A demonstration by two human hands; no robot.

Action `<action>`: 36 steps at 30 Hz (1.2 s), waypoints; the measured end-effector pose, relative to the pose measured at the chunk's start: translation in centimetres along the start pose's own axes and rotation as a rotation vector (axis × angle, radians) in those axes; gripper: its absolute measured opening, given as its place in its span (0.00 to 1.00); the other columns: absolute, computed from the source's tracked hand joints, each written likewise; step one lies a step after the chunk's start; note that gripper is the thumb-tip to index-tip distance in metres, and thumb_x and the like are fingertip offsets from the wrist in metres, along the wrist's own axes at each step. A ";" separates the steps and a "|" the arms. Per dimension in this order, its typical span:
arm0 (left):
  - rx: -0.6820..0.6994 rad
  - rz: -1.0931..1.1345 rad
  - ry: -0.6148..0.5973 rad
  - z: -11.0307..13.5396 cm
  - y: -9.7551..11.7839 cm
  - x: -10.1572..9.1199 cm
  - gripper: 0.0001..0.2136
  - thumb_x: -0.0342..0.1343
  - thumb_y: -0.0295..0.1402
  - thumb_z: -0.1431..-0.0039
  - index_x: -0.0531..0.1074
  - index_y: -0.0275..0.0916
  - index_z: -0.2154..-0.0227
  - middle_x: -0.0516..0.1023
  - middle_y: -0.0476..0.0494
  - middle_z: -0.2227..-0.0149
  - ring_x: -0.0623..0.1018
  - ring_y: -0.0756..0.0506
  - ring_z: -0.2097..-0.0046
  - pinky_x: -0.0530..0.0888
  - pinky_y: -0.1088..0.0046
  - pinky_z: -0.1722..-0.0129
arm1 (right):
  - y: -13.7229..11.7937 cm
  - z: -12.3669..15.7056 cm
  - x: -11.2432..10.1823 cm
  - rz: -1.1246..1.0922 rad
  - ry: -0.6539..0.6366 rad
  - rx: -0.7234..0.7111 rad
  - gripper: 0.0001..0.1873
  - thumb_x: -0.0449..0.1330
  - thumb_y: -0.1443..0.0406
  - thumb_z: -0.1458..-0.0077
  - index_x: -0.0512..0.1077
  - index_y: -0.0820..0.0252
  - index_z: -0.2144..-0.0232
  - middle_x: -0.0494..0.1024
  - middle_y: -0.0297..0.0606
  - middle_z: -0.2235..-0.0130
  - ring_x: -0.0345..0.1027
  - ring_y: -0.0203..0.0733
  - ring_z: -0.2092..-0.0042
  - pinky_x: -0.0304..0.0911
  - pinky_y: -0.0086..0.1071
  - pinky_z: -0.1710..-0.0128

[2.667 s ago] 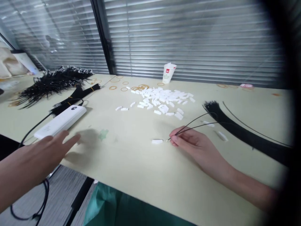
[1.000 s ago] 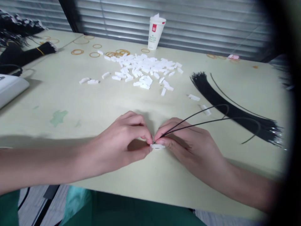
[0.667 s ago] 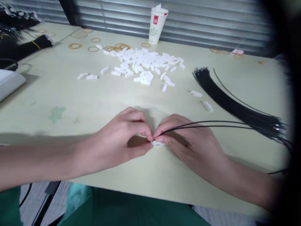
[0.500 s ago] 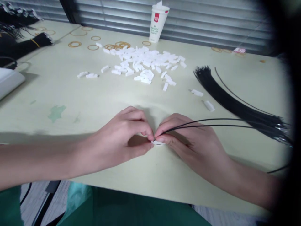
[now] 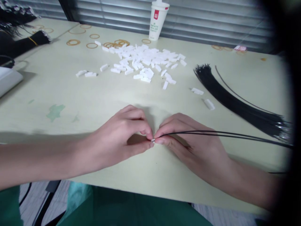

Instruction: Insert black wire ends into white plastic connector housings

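My left hand (image 5: 128, 135) is closed in a pinch on a small white plastic connector housing (image 5: 153, 141), mostly hidden between thumb and forefinger. Fingertips of both hands almost meet there. In the thumb and forefinger of my right hand (image 5: 190, 138) are two thin black wires (image 5: 204, 133), which run off to the right over the back of that hand. Their tips at the housing are hidden by the fingers. Beyond the hands lies a loose heap of similar white housings (image 5: 145, 58), and a bundle of black wires (image 5: 225, 92) with metal ends rests at the right.
Two stray housings lie near the wire bundle, one of them a white housing (image 5: 208, 104). A paper cup (image 5: 158, 23) stands at the back by the blinds. Rubber bands (image 5: 119, 43) are scattered behind the heap. More black wires (image 5: 28, 44) and a white object (image 5: 8, 80) occupy the left.
The two wires have dropped lower and lie closer together across my right hand. Less of the white housing shows between the fingertips. Both hands stay in nearly the same place.
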State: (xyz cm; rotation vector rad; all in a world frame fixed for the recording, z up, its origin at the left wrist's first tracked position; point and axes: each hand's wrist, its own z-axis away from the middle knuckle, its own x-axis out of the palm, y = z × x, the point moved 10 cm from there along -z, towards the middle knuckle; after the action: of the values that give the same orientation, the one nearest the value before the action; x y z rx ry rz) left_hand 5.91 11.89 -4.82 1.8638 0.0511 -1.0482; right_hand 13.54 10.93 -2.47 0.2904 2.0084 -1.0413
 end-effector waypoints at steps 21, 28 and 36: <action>0.019 -0.012 -0.023 0.1 0.4 0.3 0.02 0.54 0.27 0.45 0.71 0.38 0.70 0.70 0.47 0.67 0.67 0.45 0.58 0.66 0.70 0.60 | -1.2 -0.2 0.6 -0.144 -0.143 -0.074 0.07 0.53 0.72 0.43 0.71 0.64 0.69 0.73 0.35 0.69 0.65 0.33 0.65 0.62 0.30 0.63; 0.016 -0.014 -0.034 0.1 0.3 0.3 0.03 0.53 0.28 0.44 0.71 0.38 0.68 0.70 0.46 0.65 0.67 0.45 0.57 0.66 0.69 0.58 | 0.2 -0.8 -0.6 -0.423 -0.172 -0.053 0.09 0.56 0.76 0.48 0.75 0.65 0.65 0.75 0.39 0.65 0.68 0.32 0.63 0.65 0.27 0.65; 0.001 -0.002 -0.041 0.2 0.2 0.4 0.04 0.52 0.27 0.43 0.72 0.38 0.68 0.70 0.45 0.65 0.67 0.46 0.57 0.67 0.70 0.61 | 3.0 -0.3 1.0 -0.386 -0.173 0.340 0.06 0.58 0.69 0.47 0.74 0.55 0.67 0.76 0.28 0.64 0.70 0.27 0.64 0.65 0.17 0.66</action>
State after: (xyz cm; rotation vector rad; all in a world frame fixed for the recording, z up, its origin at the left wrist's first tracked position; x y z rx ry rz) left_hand 6.12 11.51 -5.00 1.8434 0.0286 -1.0880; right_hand 14.30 12.89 -4.86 -0.0158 1.7630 -1.5985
